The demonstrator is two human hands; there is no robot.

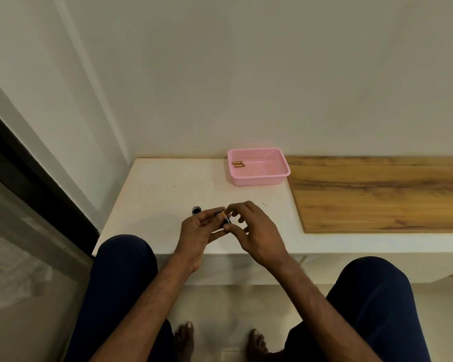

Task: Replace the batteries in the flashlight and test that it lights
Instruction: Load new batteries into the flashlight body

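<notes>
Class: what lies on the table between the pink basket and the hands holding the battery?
Only bare white tabletop, in the head view; the black cap sits left of the held battery, off that stretch.

No legible text; battery [225,218] label too small.

Basket [285,169] pink plastic, finely perforated walls, slight sheen, two batteries [238,164] glossy copper-toned metal, held battery [226,218] glossy black and copper wrap, worktop [154,194] white, smooth, matt, board [377,194] grained wood, satin, trousers [120,278] dark matt cloth.
</notes>
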